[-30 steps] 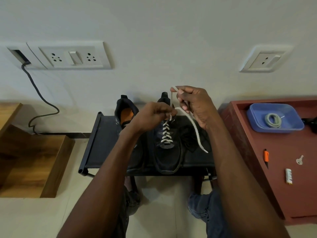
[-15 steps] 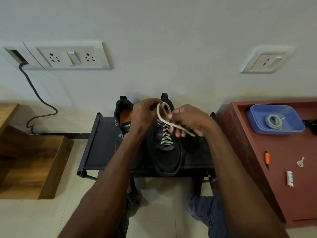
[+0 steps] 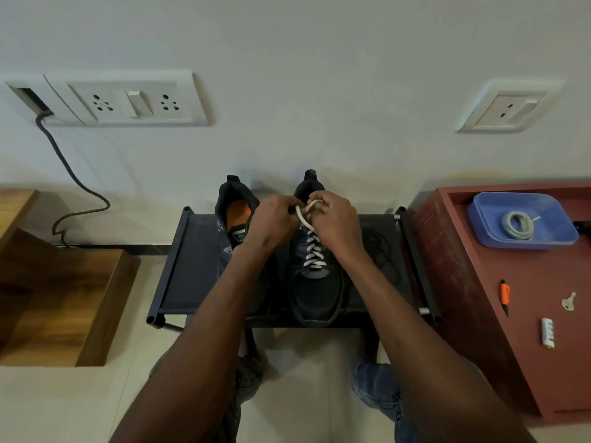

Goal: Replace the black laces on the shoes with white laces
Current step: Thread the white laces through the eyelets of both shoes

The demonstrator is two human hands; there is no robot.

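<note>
Two dark shoes stand on a low black rack (image 3: 192, 266). The right shoe (image 3: 316, 295) is threaded with a white lace (image 3: 312, 251) in crossed rows. Above its tongue my left hand (image 3: 275, 220) and my right hand (image 3: 335, 223) meet, each pinching a part of the white lace's loose ends, which form a loop between my fingers. The left shoe (image 3: 235, 215) shows an orange insole and no lace that I can see; my left forearm covers most of it. A black lace (image 3: 382, 251) lies on the rack to the right.
A red cabinet (image 3: 473, 282) at the right carries a blue tray (image 3: 556, 230) with a coiled white lace (image 3: 518, 226), an orange knife (image 3: 504, 295), a key (image 3: 568, 302) and a small white item (image 3: 547, 336). Wooden steps (image 3: 57, 298) stand left. A cable (image 3: 73, 177) hangs from the wall.
My right hand came down from holding the lace end high and closed in on my left hand. The lace ends now form a small loop between both hands above the tongue.
</note>
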